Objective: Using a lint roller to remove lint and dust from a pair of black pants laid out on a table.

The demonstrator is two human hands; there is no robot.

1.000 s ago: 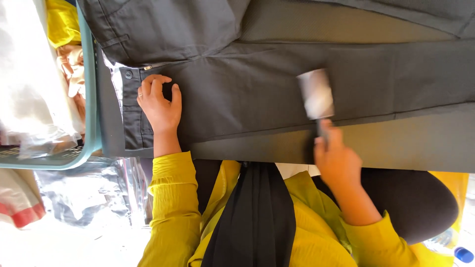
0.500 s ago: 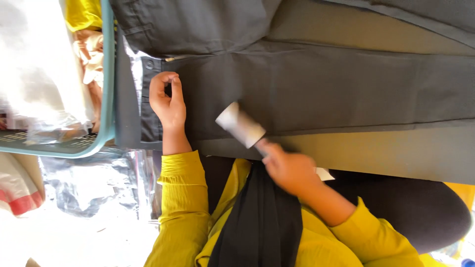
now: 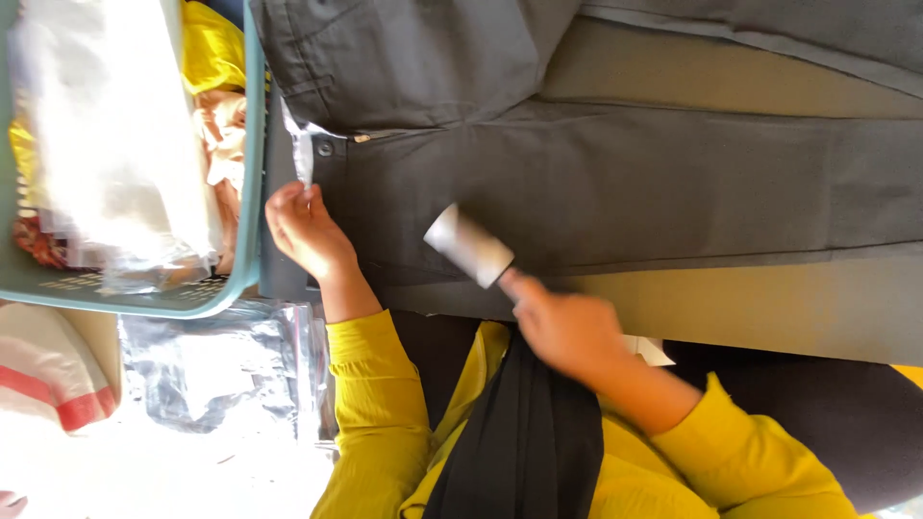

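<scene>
Two hands work soft, limp dark grey trousers [image 3: 596, 183]: left hand [image 3: 306, 231] pinches the waistband; right hand [image 3: 567, 327] grips a light white lint roller [image 3: 468, 246] by its handle.

Both bare hands, left [image 3: 306, 234] and right [image 3: 567, 332], emerge from long mustard-yellow fabric sleeves [image 3: 380, 404] gathered at the cuffs. Between the sleeves hangs a long black cloth scarf [image 3: 529, 442].

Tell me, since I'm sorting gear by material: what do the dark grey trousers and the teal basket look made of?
The dark grey trousers look like matte woven cloth, going by their stitched seams and soft creases. The teal basket looks like moulded plastic, with a smooth rim and perforated wall; the exact kind is unclear.
</scene>
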